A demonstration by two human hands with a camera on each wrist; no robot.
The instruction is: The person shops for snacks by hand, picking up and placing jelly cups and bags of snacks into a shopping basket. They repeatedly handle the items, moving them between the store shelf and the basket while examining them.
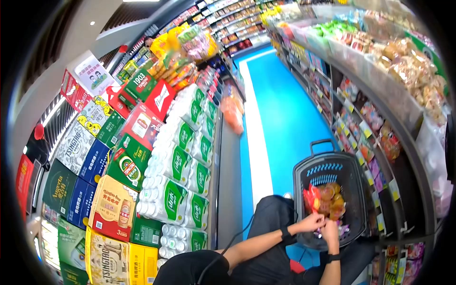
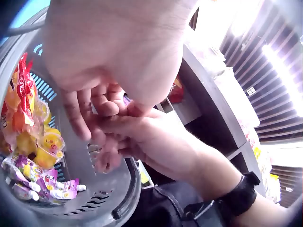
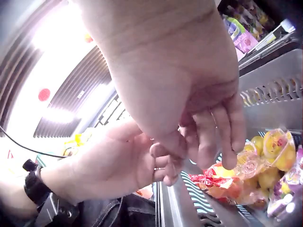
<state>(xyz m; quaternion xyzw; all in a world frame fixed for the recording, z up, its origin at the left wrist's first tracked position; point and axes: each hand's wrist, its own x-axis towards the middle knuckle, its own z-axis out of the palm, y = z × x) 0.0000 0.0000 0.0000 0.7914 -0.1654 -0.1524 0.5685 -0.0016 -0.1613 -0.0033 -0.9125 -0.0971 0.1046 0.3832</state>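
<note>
Both hands meet above a dark basket (image 1: 304, 190). The left hand (image 1: 309, 223) comes from the left and its bent fingers touch the right hand (image 1: 331, 231). In the left wrist view the left hand (image 2: 113, 61) hangs over the right hand (image 2: 161, 142), fingers overlapping. In the right wrist view the right hand (image 3: 175, 85) has bent fingers beside the left hand's (image 3: 118, 161) curled ones. Whether anything small is between the fingertips is hidden. Inside the basket lie a red package (image 2: 24, 94), yellow jelly-like cups (image 2: 49, 146) and purple-white pouches (image 2: 47, 182).
Shrink-wrapped green-and-white bottle packs (image 1: 178, 161) and stacked drink cartons (image 1: 111, 204) line the left. Shelves (image 1: 351, 109) with bagged goods (image 1: 408, 61) run along the right. A blue floor strip (image 1: 285, 95) lies between. The person's dark-clothed knees flank the basket.
</note>
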